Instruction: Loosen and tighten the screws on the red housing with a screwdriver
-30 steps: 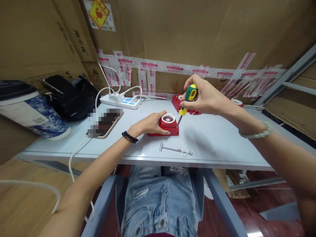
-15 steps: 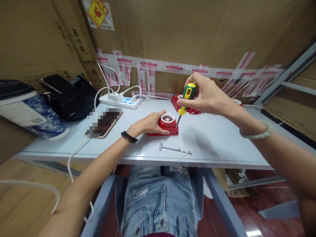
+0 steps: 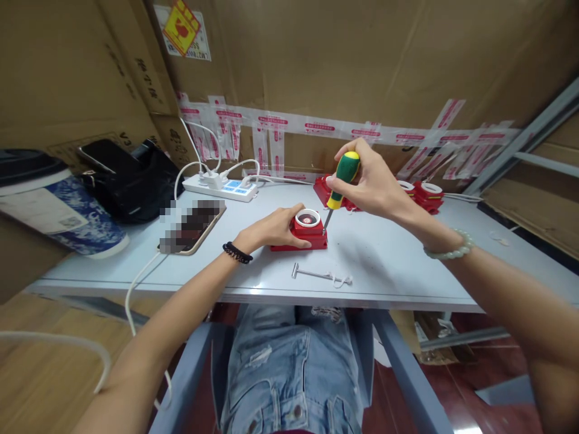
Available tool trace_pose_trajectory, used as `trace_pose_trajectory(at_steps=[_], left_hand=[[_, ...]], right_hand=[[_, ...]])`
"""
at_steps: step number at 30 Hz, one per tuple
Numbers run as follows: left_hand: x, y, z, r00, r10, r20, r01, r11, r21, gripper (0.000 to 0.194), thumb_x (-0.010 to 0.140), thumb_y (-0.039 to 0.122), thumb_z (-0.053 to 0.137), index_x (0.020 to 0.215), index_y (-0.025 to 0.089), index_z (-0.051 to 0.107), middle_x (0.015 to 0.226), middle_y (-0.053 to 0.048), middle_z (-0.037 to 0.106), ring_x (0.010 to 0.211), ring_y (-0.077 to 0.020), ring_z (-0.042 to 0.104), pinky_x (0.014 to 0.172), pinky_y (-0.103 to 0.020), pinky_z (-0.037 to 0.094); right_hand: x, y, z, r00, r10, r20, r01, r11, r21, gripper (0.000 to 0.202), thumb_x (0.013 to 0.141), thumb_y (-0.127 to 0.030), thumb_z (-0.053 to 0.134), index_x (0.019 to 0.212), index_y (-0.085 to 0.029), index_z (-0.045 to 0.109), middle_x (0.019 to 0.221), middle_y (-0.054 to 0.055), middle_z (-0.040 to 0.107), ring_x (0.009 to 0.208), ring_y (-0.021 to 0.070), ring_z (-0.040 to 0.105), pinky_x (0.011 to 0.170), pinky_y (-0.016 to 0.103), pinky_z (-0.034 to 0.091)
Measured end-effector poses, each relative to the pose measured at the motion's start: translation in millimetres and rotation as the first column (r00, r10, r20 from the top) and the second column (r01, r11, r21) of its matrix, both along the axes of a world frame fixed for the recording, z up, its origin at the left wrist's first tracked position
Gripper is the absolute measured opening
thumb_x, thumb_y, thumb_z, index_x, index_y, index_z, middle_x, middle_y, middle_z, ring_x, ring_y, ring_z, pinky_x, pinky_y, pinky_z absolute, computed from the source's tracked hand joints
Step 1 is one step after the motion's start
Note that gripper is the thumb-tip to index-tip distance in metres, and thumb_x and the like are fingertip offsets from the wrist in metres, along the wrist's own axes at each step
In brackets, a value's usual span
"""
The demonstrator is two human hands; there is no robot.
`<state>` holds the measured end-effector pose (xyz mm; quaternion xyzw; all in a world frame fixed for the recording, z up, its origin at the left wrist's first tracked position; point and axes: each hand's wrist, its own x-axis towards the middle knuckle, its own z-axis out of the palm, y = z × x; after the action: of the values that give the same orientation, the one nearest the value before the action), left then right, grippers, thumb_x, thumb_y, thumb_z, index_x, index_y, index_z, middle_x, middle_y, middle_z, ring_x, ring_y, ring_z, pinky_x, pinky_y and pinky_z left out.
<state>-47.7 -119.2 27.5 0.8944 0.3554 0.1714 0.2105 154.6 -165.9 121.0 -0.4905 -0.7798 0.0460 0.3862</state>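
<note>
My left hand (image 3: pixel 281 228) grips a red box-like device (image 3: pixel 312 242) with a round, white-rimmed window on top, holding it against the table (image 3: pixel 384 259). A green and yellow screwdriver (image 3: pixel 346 172) is pinched in the fingers of my right hand (image 3: pixel 368 181). Its metal shaft slants down and left, and the tip meets the right corner of the red device. Whether a screw sits under the tip is too small to tell. In front of the device lies a small T-shaped metal rod (image 3: pixel 316 275) with a white string at one end.
Behind my right hand stand several more red devices (image 3: pixel 429 196). To the left are a phone (image 3: pixel 194 226) on a cable, a white power strip (image 3: pixel 221 186), a black bag (image 3: pixel 136 187) and a large patterned cup (image 3: pixel 58 205). Cardboard (image 3: pixel 339 54) walls in the back.
My right hand has turned the screwdriver's handle, and my right wrist and forearm have shifted left, uncovering more red devices behind. My left hand and the red device stay in place.
</note>
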Motion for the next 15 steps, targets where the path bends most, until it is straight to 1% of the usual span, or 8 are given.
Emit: trace_pose_trajectory(at_steps=[2,6,9,12,15], left_hand=[[0.0,-0.3,0.6,1.000,-0.002,-0.005,0.002,1.000,0.005,0.053,0.066,0.055,0.072,0.099,0.023,0.044,0.086,-0.004,0.065,0.075,-0.0227,0.059,0.064,-0.031,0.041],[0.5,-0.6,0.1,1.000,0.004,-0.007,-0.004,1.000,0.010,0.053,0.066,0.055,0.072,0.099,0.023,0.045,0.085,-0.003,0.065,0.074,-0.0223,0.059,0.063,-0.031,0.041],[0.6,-0.3,-0.9,1.000,0.007,0.002,-0.007,1.000,0.011,0.054,0.065,0.055,0.072,0.099,0.023,0.045,0.085,-0.003,0.065,0.074,-0.0221,0.059,0.063,-0.030,0.041],[-0.2,0.3,-1.2,1.000,0.000,0.006,0.000,1.000,0.014,0.053,0.066,0.055,0.072,0.099,0.023,0.046,0.087,-0.004,0.066,0.075,-0.0227,0.060,0.065,-0.031,0.042],[-2.0,0.6,-0.4,1.000,-0.007,0.000,0.007,1.000,0.006,0.057,0.066,0.057,0.071,0.104,0.022,0.047,0.089,-0.005,0.066,0.079,-0.0243,0.061,0.068,-0.032,0.043]], right_hand=[[-0.2,-1.9,2.5,0.997,0.000,-0.071,0.002,0.999,0.034,0.028,0.076,-0.031,0.062,0.097,-0.027,0.044,0.083,0.001,0.057,0.079,0.0210,0.059,0.070,0.042,0.052],[-1.4,-8.2,4.1,0.974,0.053,-0.220,-0.040,0.997,0.063,0.025,0.080,-0.027,0.056,0.100,-0.028,0.042,0.081,0.002,0.058,0.076,0.0215,0.062,0.070,0.043,0.053],[-3.6,-7.5,-1.9,0.969,0.061,-0.238,-0.046,0.997,0.068,0.024,0.080,-0.031,0.055,0.099,-0.029,0.042,0.081,0.002,0.058,0.076,0.0227,0.063,0.069,0.044,0.053],[-6.4,-0.5,-6.6,0.968,0.056,-0.244,-0.038,0.996,0.078,0.027,0.081,-0.038,0.055,0.102,-0.030,0.040,0.085,0.002,0.060,0.080,0.0230,0.063,0.069,0.044,0.053],[-9.9,6.3,-2.9,0.959,0.032,-0.280,-0.011,0.997,0.077,0.031,0.083,-0.041,0.054,0.107,-0.030,0.037,0.090,0.004,0.062,0.083,0.0216,0.062,0.071,0.041,0.053]])
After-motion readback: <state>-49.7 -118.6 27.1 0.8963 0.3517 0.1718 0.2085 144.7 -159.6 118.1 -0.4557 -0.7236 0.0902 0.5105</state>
